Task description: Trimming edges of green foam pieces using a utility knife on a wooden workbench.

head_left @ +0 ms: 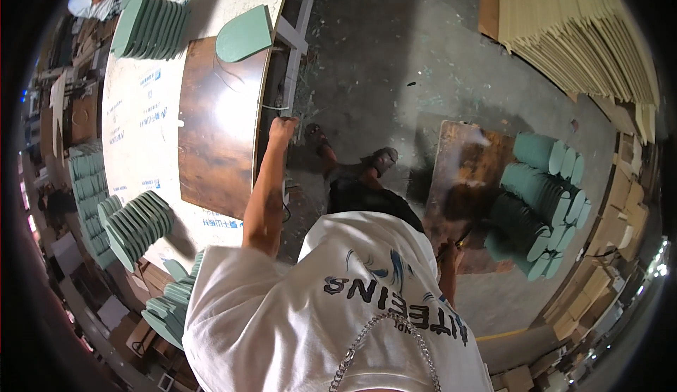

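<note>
My left hand (pixel 283 128) is closed at the edge of the workbench (pixel 144 156), beside a thin white cord (pixel 271 108). What its fingers hold, if anything, is hidden. Down at my right side, my right hand (pixel 448 252) is in shadow, its fingers curled around a small dark object that I cannot make out. A dark brown glossy board (pixel 215 135) lies on the bench beside my left arm. One green pad (pixel 245 34), rounded at one end and straight at the other, lies flat across the board's far corner.
Green pads stand in a row (pixel 151 27) at the bench's far end and in another row (pixel 137 230) nearer me. To my right, more green pads (pixel 543 194) are piled on a brown board (pixel 469 159). Tan sheets (pixel 564 32) are stacked at the far right.
</note>
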`<move>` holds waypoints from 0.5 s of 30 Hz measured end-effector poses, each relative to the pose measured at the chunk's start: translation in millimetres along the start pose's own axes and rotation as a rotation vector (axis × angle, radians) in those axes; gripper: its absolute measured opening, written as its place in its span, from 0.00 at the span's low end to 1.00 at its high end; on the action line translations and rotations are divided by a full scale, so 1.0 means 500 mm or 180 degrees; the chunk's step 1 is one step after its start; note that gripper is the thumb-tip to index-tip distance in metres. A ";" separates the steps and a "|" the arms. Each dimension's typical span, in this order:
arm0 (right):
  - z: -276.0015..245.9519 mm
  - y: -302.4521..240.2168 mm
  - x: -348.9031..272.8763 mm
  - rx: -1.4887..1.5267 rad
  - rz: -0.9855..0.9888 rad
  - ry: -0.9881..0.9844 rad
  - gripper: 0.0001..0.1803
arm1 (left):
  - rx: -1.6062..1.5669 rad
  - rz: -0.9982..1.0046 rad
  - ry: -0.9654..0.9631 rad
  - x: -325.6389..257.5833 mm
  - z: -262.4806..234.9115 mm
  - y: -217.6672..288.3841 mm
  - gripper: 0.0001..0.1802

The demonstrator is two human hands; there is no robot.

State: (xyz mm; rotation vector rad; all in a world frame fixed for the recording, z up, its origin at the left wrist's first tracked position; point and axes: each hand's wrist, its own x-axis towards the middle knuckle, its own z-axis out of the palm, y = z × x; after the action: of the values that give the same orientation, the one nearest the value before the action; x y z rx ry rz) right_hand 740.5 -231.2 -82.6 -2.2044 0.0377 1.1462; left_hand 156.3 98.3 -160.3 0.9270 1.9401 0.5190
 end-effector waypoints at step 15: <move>0.189 -0.092 -0.041 -0.0396 -0.0463 -0.0321 0.12 | 0.0561 0.1140 0.1954 0.096 -0.324 0.163 0.17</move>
State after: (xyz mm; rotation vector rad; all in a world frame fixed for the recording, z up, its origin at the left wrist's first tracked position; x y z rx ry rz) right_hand 673.7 -147.6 -81.9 -2.2126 -0.2389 1.2042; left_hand 34.1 188.2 -49.6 1.3568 2.4014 0.9359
